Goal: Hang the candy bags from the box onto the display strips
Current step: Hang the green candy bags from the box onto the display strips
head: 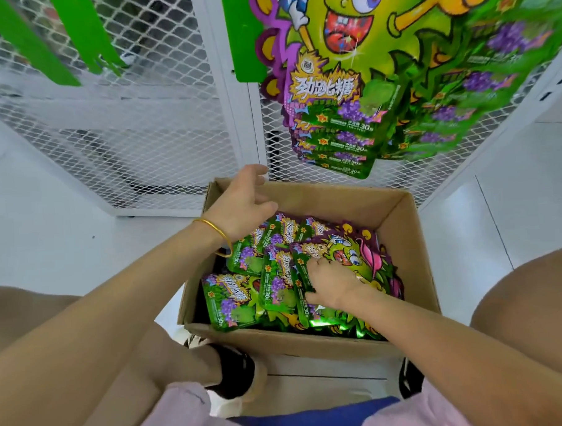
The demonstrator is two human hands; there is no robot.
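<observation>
Pink shorts and bare knees frame the bottom edge; both forearms reach forward into an open cardboard box [311, 340] on the white floor. Right hand [332, 283] lies on the heap, fingers curled onto the top bag [355, 258], thumb tucked at its near edge: it looks like a grip taking hold. Left hand [244, 204], gold bangle [214, 230] at the wrist, hovers over the far-left corner of the box, fingers loosely spread, holding nothing. Candy bags [232, 298] fill the box in loose, overlapping layers, glossy green and purple film. Judgement: light, flat, floppy pouches with slick faces, likely to slide off one another, so lift one at a time. Best pinched by the sealed top edge, near where a hang hole should sit (hole not discernible here), rather than by the filled belly. Beyond the box, a white mesh rack [141, 138]; hung bags [334, 130] cascade down one green display strip [243, 53] on the right; other strips [82, 34] at upper left hang bare.
</observation>
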